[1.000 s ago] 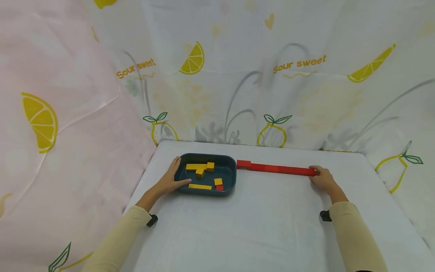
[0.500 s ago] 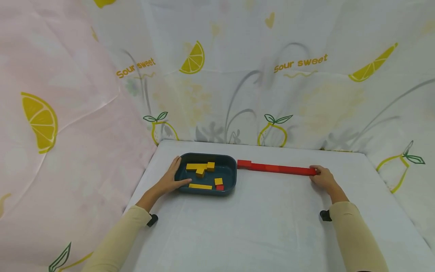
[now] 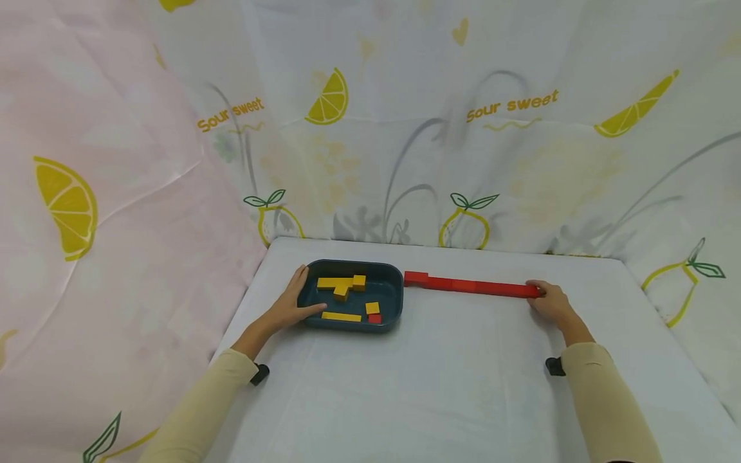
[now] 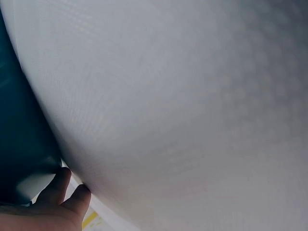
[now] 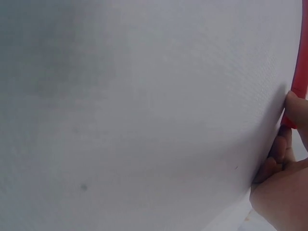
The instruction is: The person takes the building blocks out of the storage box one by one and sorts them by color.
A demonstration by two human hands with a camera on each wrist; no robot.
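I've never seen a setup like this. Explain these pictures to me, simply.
There's no machine here: someone is working bare-handed. The wide picture comes from a camera worn on the head, looking forward and down; the two close, mostly white ones are taken from the wrists, one each. On the white-covered table stands a dark blue-green tray with yellow pieces and one red piece inside. A long red strip lies to its right. The left hand rests against the tray's left end, thumb over the rim. The right hand pinches the strip's right end in its fingers.
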